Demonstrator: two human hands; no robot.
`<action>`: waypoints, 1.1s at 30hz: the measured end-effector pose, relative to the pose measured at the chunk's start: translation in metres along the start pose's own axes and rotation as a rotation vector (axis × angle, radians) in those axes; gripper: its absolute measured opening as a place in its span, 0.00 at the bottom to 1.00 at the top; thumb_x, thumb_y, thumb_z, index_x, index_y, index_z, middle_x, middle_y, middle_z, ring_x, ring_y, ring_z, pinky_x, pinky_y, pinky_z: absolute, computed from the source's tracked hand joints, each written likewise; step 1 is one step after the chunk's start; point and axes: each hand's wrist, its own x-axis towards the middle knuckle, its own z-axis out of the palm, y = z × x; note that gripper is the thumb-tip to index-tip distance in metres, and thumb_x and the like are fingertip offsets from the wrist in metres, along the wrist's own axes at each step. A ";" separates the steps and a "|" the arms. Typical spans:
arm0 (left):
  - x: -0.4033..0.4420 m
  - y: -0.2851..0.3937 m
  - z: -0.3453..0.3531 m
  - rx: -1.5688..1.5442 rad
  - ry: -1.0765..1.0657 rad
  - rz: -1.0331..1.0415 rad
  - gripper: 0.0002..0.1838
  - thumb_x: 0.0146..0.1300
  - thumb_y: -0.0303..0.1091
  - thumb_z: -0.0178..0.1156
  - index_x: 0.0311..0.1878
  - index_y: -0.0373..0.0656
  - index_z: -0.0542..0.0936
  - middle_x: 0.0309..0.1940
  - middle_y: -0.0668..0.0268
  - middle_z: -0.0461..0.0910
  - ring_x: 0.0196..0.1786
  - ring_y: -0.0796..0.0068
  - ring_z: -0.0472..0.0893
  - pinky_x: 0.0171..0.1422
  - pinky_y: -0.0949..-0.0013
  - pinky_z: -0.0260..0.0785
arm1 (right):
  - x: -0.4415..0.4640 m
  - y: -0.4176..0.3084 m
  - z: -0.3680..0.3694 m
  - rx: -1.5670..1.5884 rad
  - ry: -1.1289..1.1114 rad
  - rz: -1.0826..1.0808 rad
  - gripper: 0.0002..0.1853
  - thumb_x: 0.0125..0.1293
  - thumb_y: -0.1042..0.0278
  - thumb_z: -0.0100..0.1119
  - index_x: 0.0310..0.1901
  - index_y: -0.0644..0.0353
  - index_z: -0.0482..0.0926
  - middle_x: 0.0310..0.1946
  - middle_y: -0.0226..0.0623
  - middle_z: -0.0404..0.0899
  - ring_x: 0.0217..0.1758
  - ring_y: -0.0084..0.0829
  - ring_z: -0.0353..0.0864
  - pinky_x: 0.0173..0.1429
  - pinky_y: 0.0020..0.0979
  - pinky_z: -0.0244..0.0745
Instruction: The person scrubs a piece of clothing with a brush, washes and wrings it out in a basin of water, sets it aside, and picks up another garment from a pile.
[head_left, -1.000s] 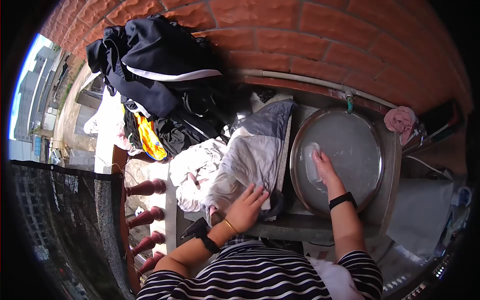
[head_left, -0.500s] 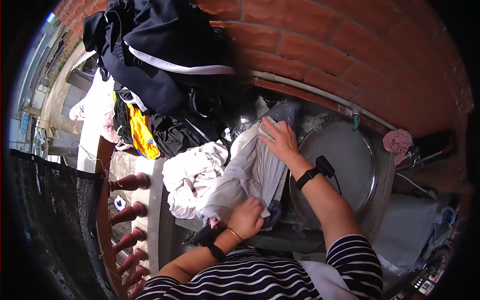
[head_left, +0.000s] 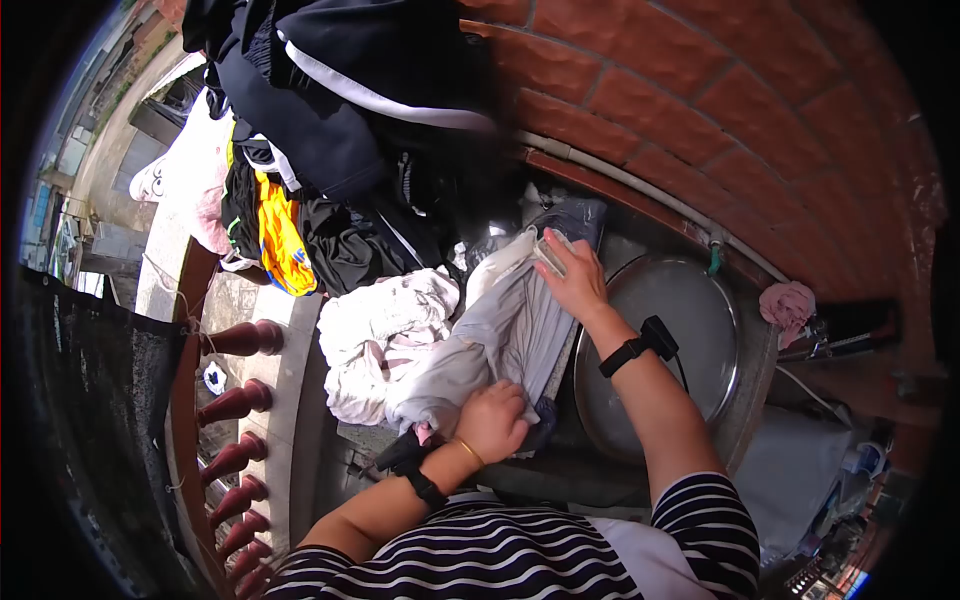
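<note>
A pale grey and white garment (head_left: 495, 335) lies spread on a ledge, its far end dark grey. My left hand (head_left: 492, 422) is closed on the garment's near edge. Near the far end, my right hand (head_left: 577, 280) grips a pale scrubbing brush (head_left: 553, 252) resting on the cloth. Left of the garment sits a bunched heap of white clothes (head_left: 385, 335). To its right, a large round metal basin (head_left: 665, 350) holds greyish water.
Black clothes (head_left: 330, 100) are piled at the upper left, beside a yellow-orange garment (head_left: 283, 240). A green tap (head_left: 714, 258) juts from a wall pipe above the basin. A pink cloth (head_left: 787, 308) hangs at the right. Red balusters (head_left: 240, 400) stand at the left.
My right hand has left the basin with the brush and moved left onto the garment. My left hand, earlier spread flat, has closed on the cloth. The camera view has turned.
</note>
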 end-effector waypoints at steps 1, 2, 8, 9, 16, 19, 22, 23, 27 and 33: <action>0.002 0.000 -0.001 -0.003 0.001 0.004 0.11 0.52 0.36 0.62 0.36 0.40 0.82 0.51 0.60 0.82 0.57 0.58 0.79 0.55 0.51 0.70 | -0.028 -0.013 0.002 0.107 -0.021 -0.081 0.30 0.61 0.51 0.69 0.66 0.34 0.76 0.41 0.44 0.73 0.47 0.51 0.77 0.54 0.44 0.74; 0.003 0.002 0.000 0.012 -0.006 -0.028 0.10 0.53 0.36 0.61 0.35 0.40 0.81 0.50 0.60 0.82 0.56 0.58 0.79 0.54 0.51 0.71 | -0.063 -0.026 0.006 0.215 -0.044 -0.160 0.30 0.61 0.51 0.70 0.67 0.34 0.76 0.41 0.45 0.73 0.46 0.52 0.78 0.54 0.43 0.74; 0.012 0.006 0.004 0.113 -0.078 -0.033 0.08 0.55 0.35 0.61 0.35 0.42 0.81 0.43 0.62 0.82 0.48 0.59 0.81 0.48 0.51 0.71 | -0.003 0.021 0.005 -0.138 0.111 -0.130 0.32 0.60 0.52 0.69 0.67 0.29 0.74 0.43 0.43 0.74 0.50 0.49 0.76 0.55 0.46 0.71; 0.012 0.006 0.004 0.140 -0.086 -0.014 0.08 0.55 0.34 0.61 0.36 0.42 0.81 0.41 0.62 0.82 0.46 0.59 0.82 0.47 0.52 0.71 | 0.030 0.042 0.014 -0.149 0.170 0.078 0.31 0.61 0.51 0.68 0.67 0.29 0.74 0.45 0.44 0.75 0.51 0.49 0.76 0.57 0.46 0.72; 0.053 0.030 -0.015 0.572 -0.306 0.071 0.08 0.54 0.34 0.62 0.37 0.45 0.85 0.44 0.64 0.79 0.50 0.61 0.78 0.52 0.59 0.68 | 0.046 0.061 -0.001 0.065 -0.030 0.202 0.31 0.64 0.44 0.64 0.70 0.29 0.71 0.52 0.47 0.74 0.57 0.53 0.77 0.63 0.44 0.72; 0.070 0.003 0.000 0.697 -0.346 0.156 0.08 0.55 0.35 0.61 0.36 0.47 0.86 0.48 0.65 0.78 0.55 0.61 0.74 0.54 0.59 0.67 | 0.038 0.057 -0.010 0.136 -0.158 0.306 0.32 0.65 0.39 0.59 0.71 0.26 0.68 0.60 0.44 0.72 0.63 0.50 0.74 0.69 0.44 0.68; 0.081 -0.009 -0.011 0.506 -0.404 0.266 0.09 0.58 0.29 0.59 0.42 0.46 0.83 0.44 0.61 0.80 0.53 0.57 0.77 0.54 0.56 0.69 | 0.031 0.044 -0.015 0.016 -0.184 0.326 0.32 0.67 0.40 0.57 0.73 0.23 0.63 0.62 0.41 0.70 0.66 0.47 0.70 0.72 0.42 0.64; 0.080 -0.012 -0.012 0.530 -0.414 0.291 0.09 0.58 0.29 0.59 0.42 0.46 0.83 0.44 0.61 0.80 0.53 0.57 0.77 0.54 0.56 0.69 | 0.031 0.042 -0.017 0.029 -0.154 0.340 0.32 0.67 0.40 0.57 0.73 0.23 0.63 0.62 0.41 0.70 0.66 0.47 0.70 0.72 0.42 0.64; 0.069 -0.008 -0.021 -0.068 -0.038 0.028 0.07 0.72 0.31 0.56 0.42 0.37 0.75 0.29 0.61 0.80 0.35 0.57 0.80 0.41 0.63 0.71 | 0.013 0.027 -0.022 0.020 -0.147 0.345 0.31 0.68 0.41 0.56 0.73 0.24 0.64 0.63 0.42 0.70 0.67 0.49 0.70 0.72 0.43 0.65; -0.004 0.000 -0.075 -0.772 -0.296 -0.379 0.12 0.78 0.37 0.53 0.36 0.43 0.77 0.26 0.84 0.64 0.30 0.92 0.60 0.33 0.80 0.54 | -0.076 -0.045 -0.022 0.206 0.101 0.216 0.29 0.63 0.52 0.67 0.66 0.43 0.76 0.54 0.45 0.73 0.57 0.50 0.76 0.62 0.45 0.71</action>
